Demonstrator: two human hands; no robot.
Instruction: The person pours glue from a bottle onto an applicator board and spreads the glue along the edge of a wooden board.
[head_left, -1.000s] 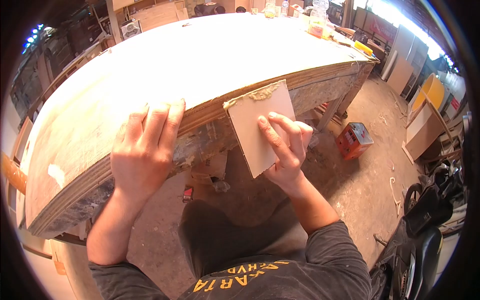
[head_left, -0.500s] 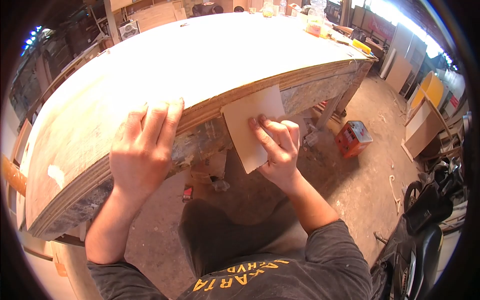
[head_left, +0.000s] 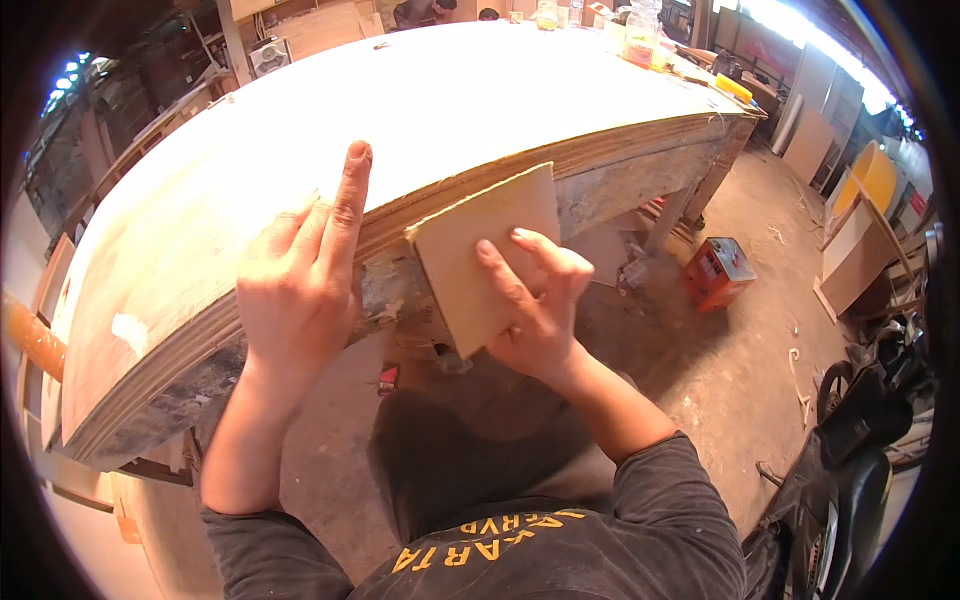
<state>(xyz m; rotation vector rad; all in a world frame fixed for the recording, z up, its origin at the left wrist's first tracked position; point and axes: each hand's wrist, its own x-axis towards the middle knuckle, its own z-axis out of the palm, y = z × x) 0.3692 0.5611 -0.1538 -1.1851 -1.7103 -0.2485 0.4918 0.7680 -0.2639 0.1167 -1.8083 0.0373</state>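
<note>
My right hand (head_left: 535,305) grips a thin square board (head_left: 480,250), thumb behind it and fingers across its face. The board is tilted, its upper edge close to the layered front edge of the table (head_left: 620,145). My left hand (head_left: 305,270) rests near the table's curved edge, left of the board, with the index finger stretched forward over the bright top and the other fingers partly bent. Nothing shows in my left hand. A pale patch (head_left: 130,332) marks the tabletop at the far left.
A red can (head_left: 718,272) stands on the floor at the right, beyond a table leg (head_left: 668,218). Bottles (head_left: 640,35) and a yellow item (head_left: 733,88) are at the table's far end. A motorcycle (head_left: 850,480) stands lower right. A person (head_left: 425,12) is in the background.
The board has moved left and toward me with my right hand; the putty-like paste on its upper face no longer shows. My left index finger has extended forward. The view has shifted slightly.
</note>
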